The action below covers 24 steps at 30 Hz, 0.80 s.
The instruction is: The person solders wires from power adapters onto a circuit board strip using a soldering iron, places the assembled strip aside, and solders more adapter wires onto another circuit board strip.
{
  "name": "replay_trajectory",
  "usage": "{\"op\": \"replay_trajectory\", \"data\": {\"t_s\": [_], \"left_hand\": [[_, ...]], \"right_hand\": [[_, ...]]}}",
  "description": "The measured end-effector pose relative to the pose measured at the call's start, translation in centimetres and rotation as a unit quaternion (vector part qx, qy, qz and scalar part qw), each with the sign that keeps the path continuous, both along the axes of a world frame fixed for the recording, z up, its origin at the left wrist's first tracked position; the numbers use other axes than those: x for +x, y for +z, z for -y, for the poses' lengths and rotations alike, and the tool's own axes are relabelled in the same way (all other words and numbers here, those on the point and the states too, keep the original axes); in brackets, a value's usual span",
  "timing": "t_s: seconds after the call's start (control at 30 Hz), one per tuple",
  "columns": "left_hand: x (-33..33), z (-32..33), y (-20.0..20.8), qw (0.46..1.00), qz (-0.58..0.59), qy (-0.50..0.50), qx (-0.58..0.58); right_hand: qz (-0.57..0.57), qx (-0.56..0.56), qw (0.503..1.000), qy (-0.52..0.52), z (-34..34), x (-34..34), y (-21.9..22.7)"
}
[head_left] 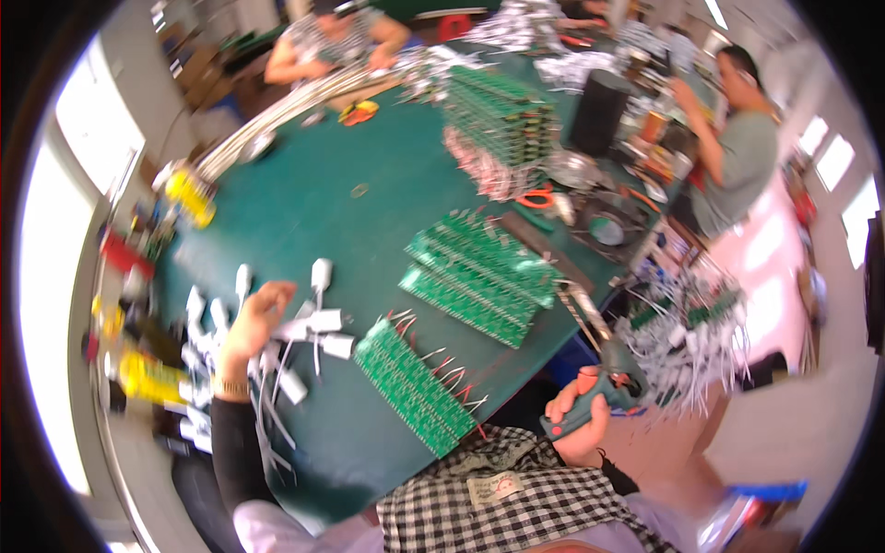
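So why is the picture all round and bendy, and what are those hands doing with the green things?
A wide camera on a person's head looks down, which bends the edges. No robot here: both are the person's own hands. The left hand reaches into small white blocks with wires. The right hand holds a green-handled tool beside the table. On the green table lie green circuit board strips, more boards and a tall stack. Two other people work across the table.
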State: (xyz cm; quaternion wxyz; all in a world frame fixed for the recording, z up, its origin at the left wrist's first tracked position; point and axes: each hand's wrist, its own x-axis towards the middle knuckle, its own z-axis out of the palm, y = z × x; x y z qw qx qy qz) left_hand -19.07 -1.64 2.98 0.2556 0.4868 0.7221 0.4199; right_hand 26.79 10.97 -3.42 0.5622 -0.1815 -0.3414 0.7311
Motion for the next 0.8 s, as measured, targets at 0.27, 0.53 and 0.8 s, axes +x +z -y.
{"op": "replay_trajectory", "data": {"t_s": [0.27,0.53,0.8], "left_hand": [[2.4,-9.0,-3.7,0.93,-0.353,0.03,-0.095],[-5.3,-7.5,1.1,0.883,-0.138,0.333,0.302],[6.9,-1.7,15.2,0.886,-0.005,0.136,0.444]], "right_hand": [[-0.032,0.002,0.999,0.005,0.6,0.7,0.2],[0.008,-0.016,1.0,-0.011,0.8,1.0,-0.8],[0.032,0.06,0.998,0.009,0.4,-0.4,-0.8]]}}
